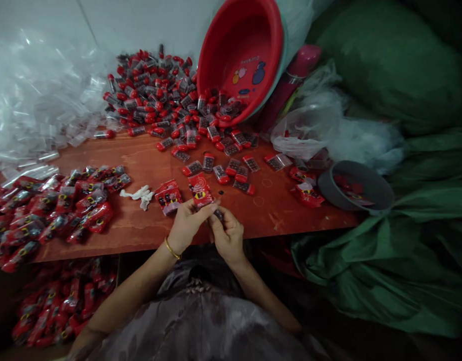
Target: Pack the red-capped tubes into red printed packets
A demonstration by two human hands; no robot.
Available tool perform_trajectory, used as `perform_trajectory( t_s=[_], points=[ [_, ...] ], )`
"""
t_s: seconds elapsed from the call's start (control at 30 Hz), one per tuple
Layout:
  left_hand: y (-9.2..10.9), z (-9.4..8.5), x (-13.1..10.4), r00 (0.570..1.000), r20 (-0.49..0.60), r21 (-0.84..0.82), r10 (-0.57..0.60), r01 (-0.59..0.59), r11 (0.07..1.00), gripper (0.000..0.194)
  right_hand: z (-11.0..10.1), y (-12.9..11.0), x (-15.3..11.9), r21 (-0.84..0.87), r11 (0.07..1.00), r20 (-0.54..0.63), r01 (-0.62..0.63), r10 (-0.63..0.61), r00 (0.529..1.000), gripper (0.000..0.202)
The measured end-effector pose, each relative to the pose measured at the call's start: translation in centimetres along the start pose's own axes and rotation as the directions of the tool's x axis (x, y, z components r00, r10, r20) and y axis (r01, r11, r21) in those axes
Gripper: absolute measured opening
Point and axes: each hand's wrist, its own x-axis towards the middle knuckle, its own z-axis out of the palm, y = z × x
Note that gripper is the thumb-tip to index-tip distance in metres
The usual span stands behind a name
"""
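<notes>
Near the front edge of the table, my left hand point(187, 223) is closed on a red printed packet point(201, 190). My right hand point(228, 233) pinches a small dark-filled container point(218, 214) just below the packet, and the two hands touch or nearly touch. Most of that container is hidden by my fingers. A small stack of red packets point(168, 197) lies just left of the held one. Beyond my hands are scattered several clear, red-capped containers point(220, 174) with dark pieces inside.
A red basin point(231, 45) tips out a heap of capped containers point(152, 90). Clear plastic tubes point(46, 95) pile at the left, behind filled red packets point(58, 208). Crumpled white tissue point(141, 194) lies between. At right are a grey bowl point(328, 188) and green cloth point(396, 250).
</notes>
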Motion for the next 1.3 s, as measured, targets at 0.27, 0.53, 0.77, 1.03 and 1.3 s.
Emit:
perform_trajectory(
  t_s=[0.27, 0.53, 0.77, 1.03, 1.3],
  points=[
    [-1.4, -1.5, 1.4, 0.975, 0.084, 0.250, 0.208, -0.223, 0.942, 0.023, -1.5, 3.9, 1.1, -0.379, 0.902, 0.034, 0.208, -0.211, 0.977, 0.026],
    [-5.7, -2.8, 2.2, 0.949, 0.209, 0.488, 0.236, -0.311, 0.815, 0.030, -4.6, 6.8, 3.3, -0.342, 0.868, 0.218, 0.359, -0.298, 0.929, 0.023],
    [-6.9, -3.2, 1.7, 0.939, 0.246, 0.646, 0.242, -0.345, 0.681, 0.026, -5.4, 7.5, 2.9, -0.383, 0.828, 0.253, 0.409, -0.332, 0.909, 0.021],
    [-7.4, -3.5, 1.9, 0.918, 0.301, 0.782, 0.256, -0.392, 0.485, 0.022, -5.7, 8.0, 2.7, -0.509, 0.743, 0.309, 0.435, -0.313, 0.898, 0.029],
    [-7.9, -3.7, 1.9, 0.901, 0.358, 0.820, 0.244, -0.428, 0.379, 0.036, -4.2, 7.7, 2.8, -0.373, 0.854, 0.226, 0.362, -0.295, 0.928, 0.028]
  ],
)
